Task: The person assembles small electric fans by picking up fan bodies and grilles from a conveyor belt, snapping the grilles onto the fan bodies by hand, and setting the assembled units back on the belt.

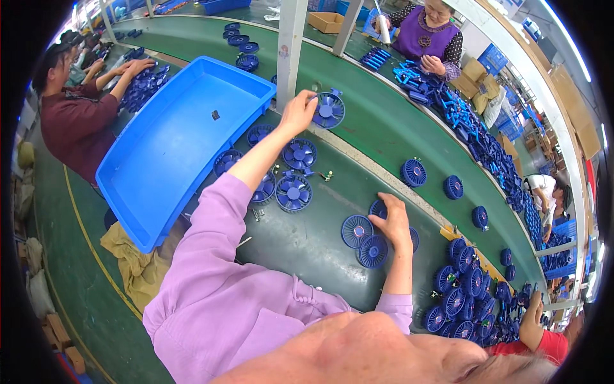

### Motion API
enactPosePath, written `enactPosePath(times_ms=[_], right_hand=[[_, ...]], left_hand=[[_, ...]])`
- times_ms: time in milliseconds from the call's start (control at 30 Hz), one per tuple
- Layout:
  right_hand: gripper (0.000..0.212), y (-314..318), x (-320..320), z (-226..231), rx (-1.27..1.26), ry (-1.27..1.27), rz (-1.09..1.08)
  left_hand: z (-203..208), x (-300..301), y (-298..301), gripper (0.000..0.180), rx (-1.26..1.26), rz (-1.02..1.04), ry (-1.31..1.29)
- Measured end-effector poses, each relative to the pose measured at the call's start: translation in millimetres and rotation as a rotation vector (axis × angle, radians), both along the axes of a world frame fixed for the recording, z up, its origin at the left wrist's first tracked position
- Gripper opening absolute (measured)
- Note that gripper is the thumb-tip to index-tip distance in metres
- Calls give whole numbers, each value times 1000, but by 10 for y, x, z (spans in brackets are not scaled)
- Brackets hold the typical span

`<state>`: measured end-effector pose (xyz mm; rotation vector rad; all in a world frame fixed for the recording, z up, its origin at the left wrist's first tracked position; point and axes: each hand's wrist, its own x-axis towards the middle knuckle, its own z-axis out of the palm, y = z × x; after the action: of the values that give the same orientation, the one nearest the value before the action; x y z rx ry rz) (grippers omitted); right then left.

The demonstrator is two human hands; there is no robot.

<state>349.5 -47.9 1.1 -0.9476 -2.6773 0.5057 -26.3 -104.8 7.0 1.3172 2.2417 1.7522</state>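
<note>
My left hand (298, 115) reaches to the moving-line side and pinches the edge of a dark blue fan housing (329, 111) with blades inside, at the near edge of the green belt. Several similar bladed fan housings (294, 192) lie below it on the worktable beside my left forearm. My right hand (395, 223) is over a small group of round slotted fan grilles, its thumb and fingers apart. One grille (357, 231) and another grille (372, 251) lie flat beside the thumb; others are partly hidden under the hand.
A large blue tray (185, 128) with a small dark piece inside stands at my left. Grilles (454, 301) are heaped at the right. The green conveyor (377, 137) carries spaced fan parts past a white post (289, 57). Co-workers sit left, across and right; one red sleeve (553, 345) is close.
</note>
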Motion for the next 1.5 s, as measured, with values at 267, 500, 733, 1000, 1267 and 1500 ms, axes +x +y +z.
enactPosePath(times_ms=[267,500,733,1000,1267,1500], right_hand=[[66,186,-297,126,-1395,1355,182],[68,-78,-409,392,-1371,1379,233],[49,-125,-343,487,-987,1349,72],[30,-355,-572,332,193,679,-70],[64,-320,-537,256,119,475,102],[91,-327,-647,79,-71,690,192]], left_hand=[[70,1060,-67,37,382,-696,-1259],[-73,1695,-253,35,402,-768,-1673],[-174,1788,-256,30,348,-630,-1388],[-146,1880,-347,41,222,-924,-1669],[-108,1839,-374,35,338,-826,-1619],[4,2160,-464,39,408,-531,-972]])
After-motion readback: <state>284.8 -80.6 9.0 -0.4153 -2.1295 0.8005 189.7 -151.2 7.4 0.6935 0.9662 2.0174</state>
